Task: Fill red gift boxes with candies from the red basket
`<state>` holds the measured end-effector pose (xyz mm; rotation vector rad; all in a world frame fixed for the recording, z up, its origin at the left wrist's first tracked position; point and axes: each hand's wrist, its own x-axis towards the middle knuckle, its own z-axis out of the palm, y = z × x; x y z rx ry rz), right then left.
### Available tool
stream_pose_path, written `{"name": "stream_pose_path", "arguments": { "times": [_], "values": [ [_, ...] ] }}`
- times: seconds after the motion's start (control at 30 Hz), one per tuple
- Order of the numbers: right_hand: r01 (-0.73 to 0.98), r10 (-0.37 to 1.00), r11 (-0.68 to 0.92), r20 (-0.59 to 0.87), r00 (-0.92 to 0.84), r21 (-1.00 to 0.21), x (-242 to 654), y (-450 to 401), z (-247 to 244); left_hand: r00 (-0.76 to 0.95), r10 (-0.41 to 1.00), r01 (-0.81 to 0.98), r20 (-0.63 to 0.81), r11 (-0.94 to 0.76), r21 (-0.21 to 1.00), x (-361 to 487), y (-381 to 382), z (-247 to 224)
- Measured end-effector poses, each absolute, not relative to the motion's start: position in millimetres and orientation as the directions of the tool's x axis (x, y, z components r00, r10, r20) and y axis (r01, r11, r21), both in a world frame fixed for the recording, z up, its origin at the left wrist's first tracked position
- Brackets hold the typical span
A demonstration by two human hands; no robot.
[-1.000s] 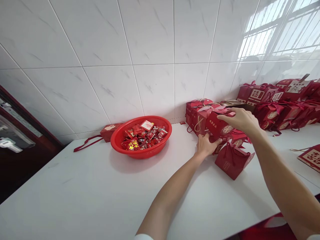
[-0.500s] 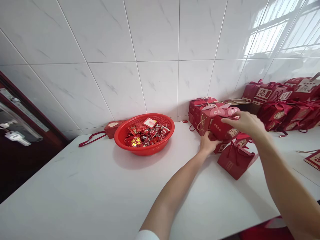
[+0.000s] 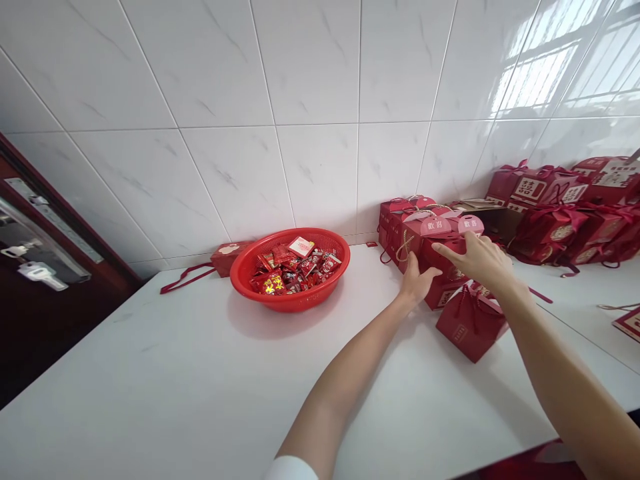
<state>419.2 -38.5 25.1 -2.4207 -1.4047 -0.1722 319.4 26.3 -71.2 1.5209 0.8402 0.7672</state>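
Note:
Among the red gift boxes on the right, a red box [image 3: 430, 259] sits between my hands at the near end of a tight cluster. My left hand [image 3: 418, 280] rests against its left side, thumb spread from the fingers. Over its upper front lies my right hand [image 3: 483, 263], thumb stretched out and the fingertips partly hidden behind the box. Both hands are open. Just nearer to me stands a separate red gift box [image 3: 467, 330] with a cord handle. Boxes with pale pink scalloped tops [image 3: 435, 225] and gold cords stand behind.
A red plastic basket [image 3: 240, 283] of wrapped sweets [image 3: 293, 270] stands on the white counter [image 3: 210, 387]. Behind it is a small red box [image 3: 223, 259] with a ribbon. More red boxes [image 3: 555, 230] line the tiled wall [image 3: 320, 173]. Keys [image 3: 43, 275] hang at the left.
The red box that my right hand held tilted now sits lower, beside the cluster. My right hand's grip has loosened and its fingers are spread. The thumb of my left hand has come into view.

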Motion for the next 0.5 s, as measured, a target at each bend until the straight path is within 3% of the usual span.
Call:
{"name": "stream_pose_path", "arguments": {
  "times": [0.3,0.43,0.5],
  "values": [
    [0.846,0.821,-0.483,0.221,0.527,-0.224,420,-41,18,0.592,0.805,0.163,-0.029,-0.085,0.983,316,30,-60],
    [0.879,0.786,-0.41,0.395,0.476,-0.243,407,-50,22,0.677,0.734,0.271,-0.051,-0.184,0.945,289,38,-44],
    [0.921,0.756,-0.282,0.529,0.386,-0.269,393,-57,23,0.732,0.681,0.324,-0.035,-0.301,0.897,265,41,-29]
  ]
}}
